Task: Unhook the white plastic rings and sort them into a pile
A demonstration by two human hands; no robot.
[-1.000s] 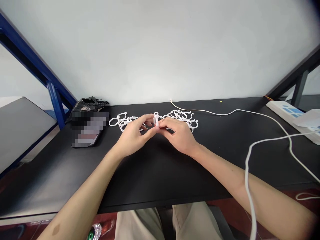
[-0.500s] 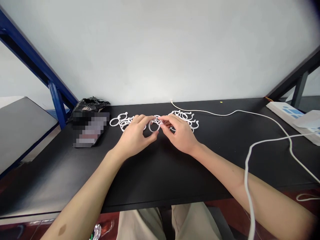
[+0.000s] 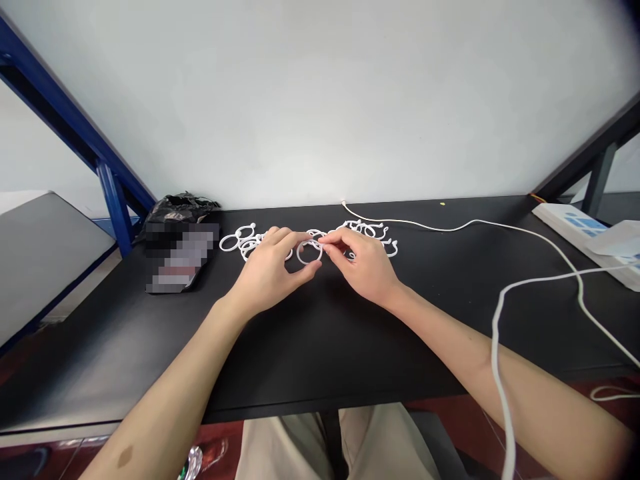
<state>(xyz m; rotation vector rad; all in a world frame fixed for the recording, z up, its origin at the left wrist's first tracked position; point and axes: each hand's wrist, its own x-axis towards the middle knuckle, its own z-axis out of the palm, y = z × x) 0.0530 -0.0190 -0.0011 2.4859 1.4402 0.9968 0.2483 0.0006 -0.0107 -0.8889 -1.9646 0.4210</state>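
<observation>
A white shower curtain ring (image 3: 309,264) is held upright between my two hands over the black table. My left hand (image 3: 270,270) curves around its left side, with the thumb below and the fingers above. On the right side of the ring, the thumb and index finger of my right hand (image 3: 365,267) pinch together; whether the ring's ends meet there is hidden. Similar white rings (image 3: 247,247) lie in a loose pile behind and left of my left hand. More white rings (image 3: 373,231) with knobbed ends lie behind my right hand, partly covered by it.
A black plastic bag (image 3: 180,207) and a dark, blurred-out object (image 3: 183,260) lie at the left of the black table (image 3: 310,347). A white cable (image 3: 495,320) loops across the right side and over my right forearm. A white box (image 3: 575,230) sits at far right.
My right thumb and fingertips have drawn closer together at the ring's right side. The ring and my left hand have stayed almost in place.
</observation>
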